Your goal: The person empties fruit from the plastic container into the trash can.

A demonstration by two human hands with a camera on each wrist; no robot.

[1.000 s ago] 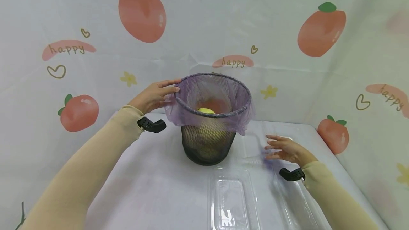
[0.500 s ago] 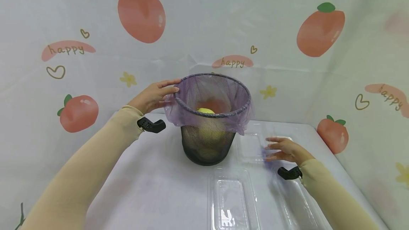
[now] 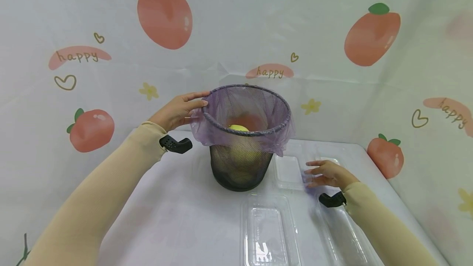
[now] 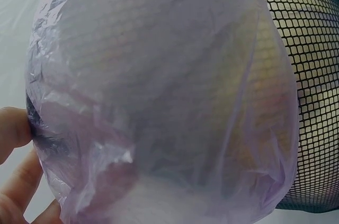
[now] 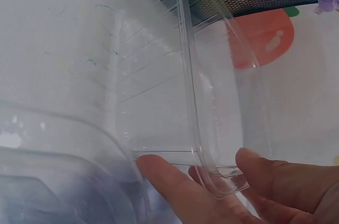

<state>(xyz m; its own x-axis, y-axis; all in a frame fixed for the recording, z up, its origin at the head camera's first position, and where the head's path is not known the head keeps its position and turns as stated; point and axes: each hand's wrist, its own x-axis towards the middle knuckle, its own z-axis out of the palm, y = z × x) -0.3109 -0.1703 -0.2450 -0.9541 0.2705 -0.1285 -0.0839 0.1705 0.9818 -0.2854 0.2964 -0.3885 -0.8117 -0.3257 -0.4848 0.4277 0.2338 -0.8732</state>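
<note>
A black mesh wastebasket [image 3: 240, 177] stands upright on the white table, its rim wrapped by a thin purple plastic bag [image 3: 242, 138]. Through the opening shows a round yellow item [image 3: 238, 127]. My left hand [image 3: 175, 112] grips the basket's left rim through the bag; in the left wrist view its fingers [image 4: 21, 179] sit along the bag's edge. Right of the basket, my right hand [image 3: 327, 173] pinches the end of a clear plastic container [image 5: 153, 70] between thumb and fingers. The container's far end reaches close to the basket's base in the right wrist view.
Another clear container [image 3: 267, 235] lies in front of the basket. A long clear one [image 3: 341, 237] lies under the right forearm. Something bluish-purple [image 3: 309, 184] shows below the right fingertips. A fruit-print cloth [image 3: 221, 32] hangs behind the table.
The right hand has shifted slightly left and down, and the clear container it pinches has changed tilt, its outline now showing beside the basket. The left hand and the basket have not moved.
</note>
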